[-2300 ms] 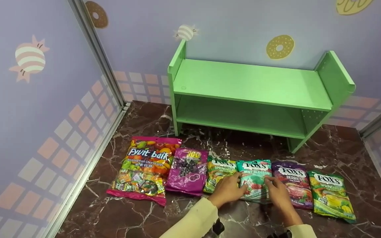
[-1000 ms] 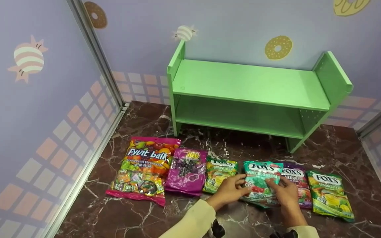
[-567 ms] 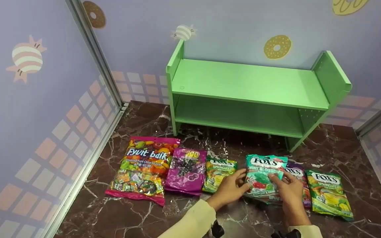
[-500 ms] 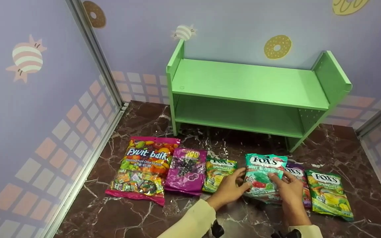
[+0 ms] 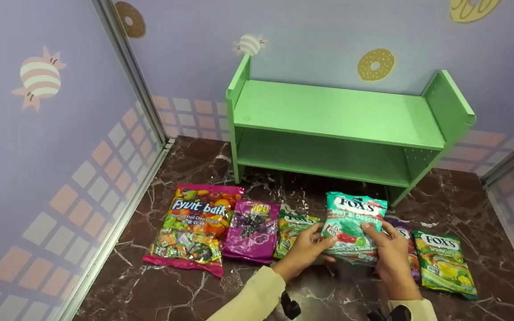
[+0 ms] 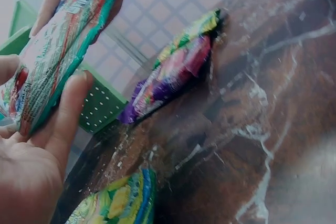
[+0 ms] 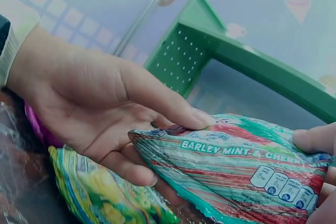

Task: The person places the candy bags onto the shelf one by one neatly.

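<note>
A teal Fox's Mint Blossom candy bag (image 5: 354, 218) is held up off the floor between both hands. My left hand (image 5: 302, 250) pinches its lower left corner, thumb on the front and fingers beneath, as the right wrist view of the bag (image 7: 236, 171) shows. My right hand (image 5: 391, 254) grips the right side, thumb across the front. In the left wrist view, the left palm (image 6: 31, 177) lies under the bag's edge. Partly behind the hands are a yellow-green Fox's bag (image 5: 289, 234) and a purple Fox's Berries bag (image 5: 412, 256).
A green two-tier shelf (image 5: 341, 111) stands against the back wall. On the dark marbled floor (image 5: 167, 296) lie a Fyvit baik candy bag (image 5: 196, 227), a magenta bag (image 5: 252, 232) and another yellow-green Fox's bag (image 5: 445, 263). A patterned wall (image 5: 65, 156) is at left.
Both hands have taken hold of the teal candy bag, lifted it from the row and tilted it. It has moved up and slightly right, then slightly back left. The other bags stay put.
</note>
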The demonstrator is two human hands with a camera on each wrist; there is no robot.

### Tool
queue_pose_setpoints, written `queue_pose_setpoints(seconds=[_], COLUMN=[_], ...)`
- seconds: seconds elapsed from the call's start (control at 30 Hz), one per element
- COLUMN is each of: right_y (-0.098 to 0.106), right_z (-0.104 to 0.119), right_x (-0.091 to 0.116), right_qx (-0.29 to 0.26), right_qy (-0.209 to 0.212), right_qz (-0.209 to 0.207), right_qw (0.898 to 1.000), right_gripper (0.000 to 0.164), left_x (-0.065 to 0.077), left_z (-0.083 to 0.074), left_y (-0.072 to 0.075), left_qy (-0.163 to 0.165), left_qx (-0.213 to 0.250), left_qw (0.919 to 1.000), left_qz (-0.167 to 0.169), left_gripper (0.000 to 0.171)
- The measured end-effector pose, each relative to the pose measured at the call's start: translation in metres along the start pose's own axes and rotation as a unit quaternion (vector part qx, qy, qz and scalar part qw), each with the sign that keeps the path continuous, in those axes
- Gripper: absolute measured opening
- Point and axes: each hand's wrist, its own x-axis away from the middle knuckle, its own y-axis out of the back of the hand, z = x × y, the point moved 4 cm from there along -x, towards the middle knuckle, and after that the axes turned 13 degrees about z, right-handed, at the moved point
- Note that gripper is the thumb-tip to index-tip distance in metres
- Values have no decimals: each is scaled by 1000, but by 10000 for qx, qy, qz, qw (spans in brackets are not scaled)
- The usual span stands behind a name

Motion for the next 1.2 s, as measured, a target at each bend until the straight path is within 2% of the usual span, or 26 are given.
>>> queue_pose_setpoints(seconds=[0.17, 0.33, 0.47, 0.7, 0.83, 0.93, 1.0, 1.1, 1.2], right_y=[-6, -12, -14, -20, -24, -27, -30, -33, -36], right_z=[7, 16, 20, 21, 22, 25, 27, 31, 38], right_x=[-1, 3, 5, 7, 7, 7, 7, 4, -1], right_qx=[259, 589, 735, 800, 648, 539, 472, 342, 255], right_qy=[116, 370, 519, 588, 602, 697, 832, 1102, 1323], right_qz=[258, 555, 714, 1044, 1167, 1256, 1318, 1267, 1225], right_qw=[9993, 9960, 9934, 9896, 9892, 9882, 9867, 9852, 9833], right_gripper=[56, 60, 57, 59, 64, 61, 53, 29, 14], left_x=[2, 4, 5, 1, -1, -3, -4, -7, -9], left_z=[-11, -22, -32, -54, -68, -78, -85, -94, -104], left_y=[1, 2, 4, 6, 9, 11, 12, 14, 15], left_qy=[-202, -325, -440, -928, -1153, -1298, -1348, -1384, -1427], left_qx=[68, -150, -367, -494, -498, -623, -760, -816, -835], left_qw=[9995, 9988, 9973, 9934, 9907, 9878, 9859, 9851, 9846], left_qz=[-213, -339, -456, -450, -533, -593, -638, -617, -561], left_gripper=[64, 65, 67, 50, 46, 46, 45, 46, 46])
